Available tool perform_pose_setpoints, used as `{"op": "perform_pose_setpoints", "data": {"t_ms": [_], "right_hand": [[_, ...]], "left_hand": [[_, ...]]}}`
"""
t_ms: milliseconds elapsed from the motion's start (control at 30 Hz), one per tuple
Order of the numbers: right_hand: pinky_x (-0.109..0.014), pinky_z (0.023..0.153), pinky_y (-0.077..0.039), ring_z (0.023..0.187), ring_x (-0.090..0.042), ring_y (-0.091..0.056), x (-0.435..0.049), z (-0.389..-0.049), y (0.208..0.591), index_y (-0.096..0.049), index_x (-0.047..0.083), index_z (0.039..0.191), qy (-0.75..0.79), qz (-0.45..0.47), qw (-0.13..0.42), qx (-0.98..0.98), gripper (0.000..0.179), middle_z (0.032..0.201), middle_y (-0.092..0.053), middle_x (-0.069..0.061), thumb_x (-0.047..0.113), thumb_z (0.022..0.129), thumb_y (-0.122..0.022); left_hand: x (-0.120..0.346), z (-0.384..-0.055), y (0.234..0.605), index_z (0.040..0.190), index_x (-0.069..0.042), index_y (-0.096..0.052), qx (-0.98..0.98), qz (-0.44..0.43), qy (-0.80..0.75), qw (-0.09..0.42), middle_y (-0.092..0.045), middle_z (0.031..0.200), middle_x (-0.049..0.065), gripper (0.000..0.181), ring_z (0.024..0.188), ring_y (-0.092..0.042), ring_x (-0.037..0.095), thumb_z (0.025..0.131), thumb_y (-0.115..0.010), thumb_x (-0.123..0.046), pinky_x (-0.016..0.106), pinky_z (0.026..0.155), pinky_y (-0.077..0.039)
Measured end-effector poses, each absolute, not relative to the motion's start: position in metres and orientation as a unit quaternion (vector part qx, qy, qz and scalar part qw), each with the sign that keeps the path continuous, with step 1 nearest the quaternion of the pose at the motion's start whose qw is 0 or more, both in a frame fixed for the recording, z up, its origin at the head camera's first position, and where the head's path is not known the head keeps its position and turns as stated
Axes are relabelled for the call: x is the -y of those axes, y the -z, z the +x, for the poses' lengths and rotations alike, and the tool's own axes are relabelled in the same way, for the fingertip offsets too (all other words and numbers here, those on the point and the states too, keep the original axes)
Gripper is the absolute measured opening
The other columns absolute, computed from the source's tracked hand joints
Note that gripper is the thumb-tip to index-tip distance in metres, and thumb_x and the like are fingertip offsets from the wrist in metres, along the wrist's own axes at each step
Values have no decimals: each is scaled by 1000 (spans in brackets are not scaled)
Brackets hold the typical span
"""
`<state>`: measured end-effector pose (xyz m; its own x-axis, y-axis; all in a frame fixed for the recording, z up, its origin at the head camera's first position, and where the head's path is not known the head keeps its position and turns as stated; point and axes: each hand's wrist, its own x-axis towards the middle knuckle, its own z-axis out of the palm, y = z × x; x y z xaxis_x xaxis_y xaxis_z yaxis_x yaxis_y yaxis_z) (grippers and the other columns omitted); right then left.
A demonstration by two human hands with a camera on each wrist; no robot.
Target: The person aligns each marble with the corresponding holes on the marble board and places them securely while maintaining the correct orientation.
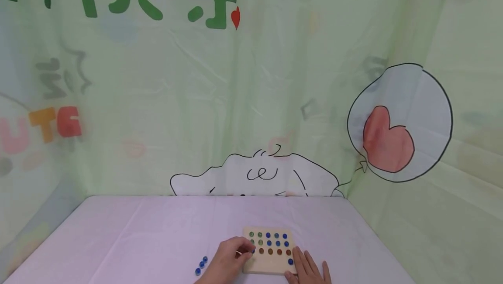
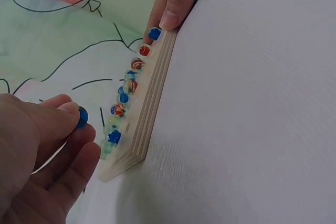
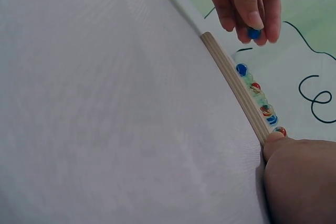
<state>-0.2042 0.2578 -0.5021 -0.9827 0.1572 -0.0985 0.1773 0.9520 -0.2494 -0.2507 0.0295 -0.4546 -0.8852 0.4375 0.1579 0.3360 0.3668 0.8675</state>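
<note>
A blue glass marble (image 2: 82,116) is pinched between the thumb and fingers of my left hand (image 1: 228,258). That hand is at the left side of a pale wooden board (image 1: 263,267), and in the right wrist view the marble is above the board's end. Rows of green, blue and reddish-brown marbles (image 1: 270,251) sit on the board, with a single blue marble (image 1: 291,261) near its front right corner. My right hand (image 1: 308,270) rests against the board's right side, fingers straight, its thumb at the front corner. My left fingers hide part of the board's left edge.
Three loose blue marbles (image 1: 202,265) lie in a slanted line on the white-covered table (image 1: 157,236), left of my left hand. A printed cloth curtain (image 1: 196,100) hangs behind the table and along its sides.
</note>
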Motion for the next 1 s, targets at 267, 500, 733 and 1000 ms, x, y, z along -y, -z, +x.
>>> {"op": "perform_pose_setpoints", "data": {"t_ms": [267, 500, 733, 1000], "right_hand": [[-63, 100, 11, 133, -36, -20, -256, -204, 501, -28, 9, 140, 130, 84, 38, -987, 119, 144, -31, -12, 88, 53, -8], [-63, 100, 10, 133, -36, -20, -256, -204, 498, -28, 9, 139, 127, 88, 41, -987, 117, 144, -31, -12, 88, 55, -11], [-62, 100, 13, 134, -35, -19, -258, -204, 498, -26, 10, 140, 130, 88, 46, -987, 119, 144, -29, -12, 88, 53, -10], [-63, 99, 14, 133, -35, -19, -256, -206, 499, -27, 10, 140, 126, 95, 56, -986, 118, 144, -30, -12, 88, 54, -12]], "left_hand": [[-39, -253, 455, 92, -14, -64, -826, 262, -500, 19, -64, 87, -4, 14, 75, -54, -1, 80, -63, -7, 17, 64, -46], [-50, -251, 451, 93, -16, -64, -826, 256, -501, 30, -62, 86, -8, 20, 75, -54, 0, 78, -65, -4, 16, 66, -47], [-60, -253, 450, 93, -16, -64, -820, 258, -510, 37, -63, 85, -6, 17, 73, -54, -1, 78, -65, -7, 15, 66, -47], [-70, -251, 450, 92, -16, -64, -808, 281, -516, 35, -63, 85, -8, 17, 72, -54, -2, 79, -65, -6, 14, 65, -47]]}}
